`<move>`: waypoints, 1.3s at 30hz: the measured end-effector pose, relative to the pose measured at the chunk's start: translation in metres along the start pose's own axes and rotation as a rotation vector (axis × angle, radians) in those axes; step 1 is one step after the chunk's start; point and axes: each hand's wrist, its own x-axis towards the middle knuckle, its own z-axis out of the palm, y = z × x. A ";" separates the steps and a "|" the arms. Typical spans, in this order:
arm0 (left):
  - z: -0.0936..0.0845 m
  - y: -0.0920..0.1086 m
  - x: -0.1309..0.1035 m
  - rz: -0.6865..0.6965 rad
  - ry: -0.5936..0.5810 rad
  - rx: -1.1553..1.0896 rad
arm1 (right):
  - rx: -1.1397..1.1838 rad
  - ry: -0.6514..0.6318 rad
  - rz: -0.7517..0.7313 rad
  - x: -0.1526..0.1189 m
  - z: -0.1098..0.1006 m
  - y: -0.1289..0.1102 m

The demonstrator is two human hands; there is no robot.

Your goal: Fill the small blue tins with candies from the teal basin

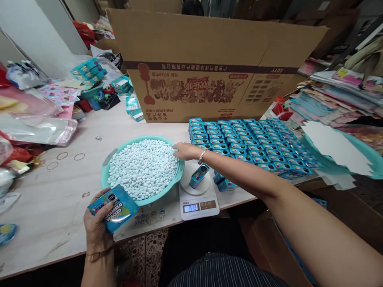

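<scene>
Glossy blue, the box (119, 213) is gripped in the left hand (95, 223), just beside the bowl (178, 175); it looks light, stiff and a little slippery, best held by its sides. The right hand (188, 151) is at the candies (140, 171), but whether it holds any I cannot tell

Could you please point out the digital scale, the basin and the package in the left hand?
Digital scale (200, 215): head view, front edge.
Basin (178, 174): head view, right rim.
Package (120, 211): head view, printed front.
</scene>
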 end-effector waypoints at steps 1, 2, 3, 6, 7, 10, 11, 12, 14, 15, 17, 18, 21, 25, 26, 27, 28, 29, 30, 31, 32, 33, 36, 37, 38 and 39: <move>-0.001 0.001 0.002 0.008 -0.016 0.007 | 0.004 -0.017 -0.001 -0.001 0.000 -0.001; -0.003 0.001 0.002 0.019 -0.030 0.006 | 0.014 -0.029 -0.006 -0.003 -0.001 -0.001; -0.004 0.002 0.001 0.030 -0.041 -0.001 | 0.030 -0.033 -0.018 -0.007 -0.002 0.001; -0.016 0.009 -0.011 0.031 -0.035 0.010 | 0.113 0.004 -0.084 -0.028 -0.008 0.013; -0.022 0.011 -0.017 0.019 -0.013 0.037 | 0.140 0.022 -0.109 -0.039 -0.010 0.020; -0.044 0.011 -0.035 0.028 0.092 0.157 | 0.173 0.073 -0.170 -0.076 -0.014 0.044; -0.050 0.008 -0.039 0.052 0.128 0.185 | 0.161 0.092 -0.176 -0.088 -0.014 0.053; -0.056 0.003 -0.041 0.083 0.162 0.199 | 0.145 0.111 -0.177 -0.098 -0.013 0.060; -0.063 -0.013 -0.038 0.152 0.227 0.206 | 0.131 0.134 -0.181 -0.115 -0.008 0.072; -0.064 -0.022 -0.034 0.176 0.250 0.213 | 0.137 0.140 -0.186 -0.121 -0.005 0.076; -0.063 -0.040 -0.024 0.201 0.268 0.258 | 0.172 0.150 -0.199 -0.128 0.002 0.080; -0.061 -0.047 -0.020 0.201 0.271 0.289 | 0.196 0.159 -0.199 -0.131 0.005 0.080; -0.055 -0.056 -0.016 0.184 0.267 0.367 | 0.301 0.216 -0.171 -0.135 0.014 0.080; -0.050 -0.048 -0.041 0.387 0.444 0.545 | 0.531 0.403 -0.083 -0.144 0.027 0.076; -0.046 -0.047 -0.053 0.499 0.497 0.587 | 0.604 0.460 -0.054 -0.146 0.031 0.075; -0.041 -0.047 -0.066 0.620 0.510 0.604 | 0.687 0.515 -0.026 -0.148 0.035 0.074; -0.033 -0.049 -0.079 0.725 0.468 0.604 | 0.775 0.567 0.000 -0.149 0.039 0.073; -0.022 -0.053 -0.092 0.810 0.360 0.570 | 0.864 0.617 0.024 -0.150 0.043 0.071; -0.007 -0.058 -0.104 0.834 0.212 0.526 | 0.947 0.665 0.045 -0.149 0.047 0.069; 0.011 -0.065 -0.114 0.792 0.047 0.513 | 1.019 0.709 0.064 -0.148 0.050 0.067; 0.031 -0.072 -0.121 0.728 -0.107 0.530 | 1.074 0.750 0.078 -0.147 0.053 0.065; 0.052 -0.080 -0.125 0.669 -0.253 0.563 | 1.114 0.788 0.089 -0.145 0.055 0.063; 0.113 -0.104 -0.122 0.551 -0.440 0.537 | 1.168 0.877 0.101 -0.142 0.056 0.056; 0.130 -0.111 -0.118 0.517 -0.465 0.517 | 1.175 0.900 0.105 -0.141 0.055 0.055; 0.144 -0.117 -0.113 0.484 -0.481 0.495 | 1.185 0.918 0.110 -0.141 0.055 0.054; 0.155 -0.121 -0.109 0.455 -0.492 0.472 | 1.199 0.929 0.118 -0.140 0.056 0.053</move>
